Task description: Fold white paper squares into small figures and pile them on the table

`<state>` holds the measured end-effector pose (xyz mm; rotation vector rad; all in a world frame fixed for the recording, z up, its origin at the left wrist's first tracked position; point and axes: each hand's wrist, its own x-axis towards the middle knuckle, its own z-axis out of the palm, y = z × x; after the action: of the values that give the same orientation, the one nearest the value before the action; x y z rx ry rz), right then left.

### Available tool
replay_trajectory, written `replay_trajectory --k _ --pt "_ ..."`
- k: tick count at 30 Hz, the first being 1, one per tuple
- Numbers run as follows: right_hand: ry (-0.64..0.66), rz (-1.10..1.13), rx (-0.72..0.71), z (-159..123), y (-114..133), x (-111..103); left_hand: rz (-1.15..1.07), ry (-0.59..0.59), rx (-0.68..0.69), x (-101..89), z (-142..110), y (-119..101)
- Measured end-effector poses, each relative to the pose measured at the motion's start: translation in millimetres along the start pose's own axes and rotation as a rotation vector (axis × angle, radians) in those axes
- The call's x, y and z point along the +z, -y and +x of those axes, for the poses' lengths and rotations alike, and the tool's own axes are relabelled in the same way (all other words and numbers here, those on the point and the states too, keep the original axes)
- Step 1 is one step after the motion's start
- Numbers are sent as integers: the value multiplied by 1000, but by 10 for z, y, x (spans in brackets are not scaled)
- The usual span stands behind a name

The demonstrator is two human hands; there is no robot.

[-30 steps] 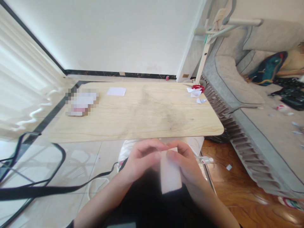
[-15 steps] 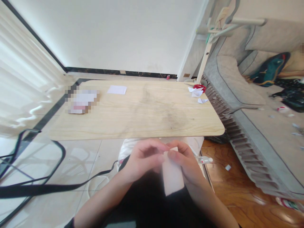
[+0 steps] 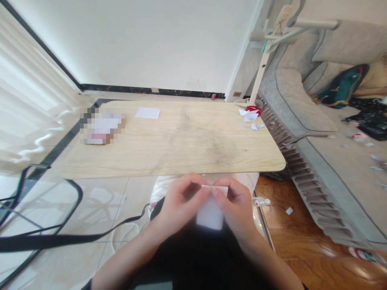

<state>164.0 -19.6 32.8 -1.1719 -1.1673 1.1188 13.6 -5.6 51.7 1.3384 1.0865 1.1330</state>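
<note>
A small white rectangle of paper (image 3: 211,214) hangs between my hands, in front of my black clothing and below the table's near edge. My left hand (image 3: 186,197) pinches its upper edge between thumb and fingers. Right beside it, my right hand (image 3: 234,201) grips the same edge, the two thumb tips almost meeting on the paper's face. The fingers behind the paper are partly hidden. Whether the paper is folded in layers, I cannot tell.
On the wooden table (image 3: 145,157) lie white paper sheets (image 3: 147,113), a blurred-out stack (image 3: 104,128), folded white paper pieces (image 3: 250,116) and red-handled scissors (image 3: 254,110). A clear bottle (image 3: 261,201) is at the right, near a grey sofa (image 3: 347,161).
The paper has turned from slanting down to the right to slanting slightly left, and looks shorter. My left thumb has come onto its top edge beside the right thumb.
</note>
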Motion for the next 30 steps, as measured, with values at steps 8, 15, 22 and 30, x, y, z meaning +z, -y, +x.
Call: replay_trajectory --k 8,15,22,30 --pt "-3 72 37 5 -23 28 109 -30 117 17 -42 71" --pt "-4 279 81 42 -101 64 195 -69 247 -13 -53 124" --pt "-36 256 6 61 -112 69 232 -91 281 -12 -37 177" --pt "-35 380 149 113 -266 45 236 -136 219 -27 -5 258"
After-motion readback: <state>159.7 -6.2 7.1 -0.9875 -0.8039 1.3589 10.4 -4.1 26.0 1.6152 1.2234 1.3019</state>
